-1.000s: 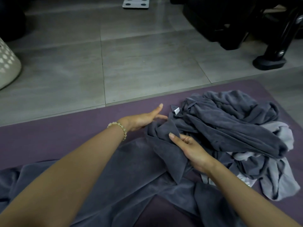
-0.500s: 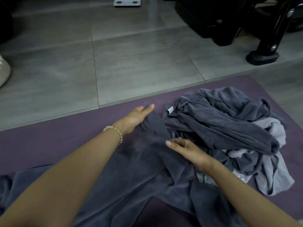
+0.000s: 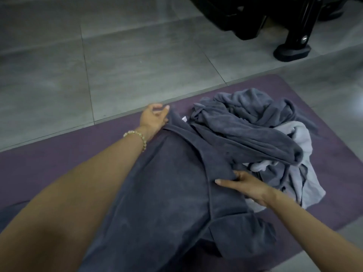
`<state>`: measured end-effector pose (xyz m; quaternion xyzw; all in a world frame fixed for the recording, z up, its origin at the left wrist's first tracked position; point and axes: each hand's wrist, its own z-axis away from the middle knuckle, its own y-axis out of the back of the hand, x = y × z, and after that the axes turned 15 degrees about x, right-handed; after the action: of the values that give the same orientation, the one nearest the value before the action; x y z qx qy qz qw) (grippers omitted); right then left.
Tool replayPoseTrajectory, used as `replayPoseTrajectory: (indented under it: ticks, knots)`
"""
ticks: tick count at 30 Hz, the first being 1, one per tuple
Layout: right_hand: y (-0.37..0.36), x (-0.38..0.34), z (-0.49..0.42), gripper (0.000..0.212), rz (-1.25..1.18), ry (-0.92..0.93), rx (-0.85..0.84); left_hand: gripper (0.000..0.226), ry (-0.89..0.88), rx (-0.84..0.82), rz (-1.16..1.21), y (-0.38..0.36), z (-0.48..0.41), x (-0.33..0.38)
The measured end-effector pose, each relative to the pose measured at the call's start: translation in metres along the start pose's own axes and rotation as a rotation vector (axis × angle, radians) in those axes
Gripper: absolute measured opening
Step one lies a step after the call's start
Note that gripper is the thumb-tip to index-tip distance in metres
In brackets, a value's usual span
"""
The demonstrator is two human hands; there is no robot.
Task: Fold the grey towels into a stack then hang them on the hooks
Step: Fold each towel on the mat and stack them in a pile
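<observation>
Spreading the dark grey towel (image 3: 167, 193) flat on the purple mat (image 3: 59, 154) — bunched a second ago; left hand (image 3: 154, 117) pinches its far corner, right hand (image 3: 243, 186) grips the near edge — folding can begin.

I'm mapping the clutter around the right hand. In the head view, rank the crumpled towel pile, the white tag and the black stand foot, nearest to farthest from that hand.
From the right hand:
1. Crumpled towel pile, right beside the hand, just beyond it.
2. White tag, farther up and to the left, near the left hand.
3. Black stand foot, on the floor tiles beyond the mat, upper right.
</observation>
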<state>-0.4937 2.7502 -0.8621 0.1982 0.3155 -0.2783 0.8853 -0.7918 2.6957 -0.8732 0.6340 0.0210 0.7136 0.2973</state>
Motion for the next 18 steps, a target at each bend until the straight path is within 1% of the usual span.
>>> replayPoseTrajectory:
  ticks: [1, 2, 4, 5, 7, 9, 11, 14, 18]
  knots:
    - [0.000, 0.009, -0.002, 0.032, 0.027, 0.022, 0.030, 0.037, -0.001, -0.049, -0.023, -0.003, 0.013, -0.013]
    - [-0.001, 0.018, -0.005, 0.029, 0.032, 0.053, 0.074, 0.045, -0.043, -0.112, -0.090, -0.001, 0.028, -0.024]
    - [-0.002, 0.030, -0.009, 0.026, -0.019, 0.104, 0.166, 0.053, -0.118, -0.219, -0.170, 0.001, 0.055, -0.047]
    - [-0.003, 0.032, -0.011, 0.026, -0.057, 0.127, 0.200, 0.055, -0.134, -0.237, -0.196, 0.003, 0.064, -0.059]
    - [-0.004, 0.033, -0.014, 0.032, -0.085, 0.190, 0.247, 0.060, -0.139, -0.221, -0.252, 0.010, 0.082, -0.074]
    - [-0.007, 0.033, -0.014, 0.040, -0.025, 0.277, 0.308, 0.064, -0.135, -0.220, -0.266, 0.019, 0.098, -0.083]
    - [-0.012, 0.031, -0.008, 0.044, 0.098, 0.373, 0.345, 0.063, -0.112, -0.221, -0.274, 0.035, 0.111, -0.088]
    - [-0.032, 0.020, 0.003, 0.042, 0.304, 0.512, 0.318, 0.059, -0.078, -0.233, -0.303, 0.075, 0.120, -0.091]
    - [-0.101, -0.020, 0.010, 0.040, 0.449, 0.578, 0.145, 0.061, -0.027, -0.293, -0.437, 0.166, 0.107, -0.098]
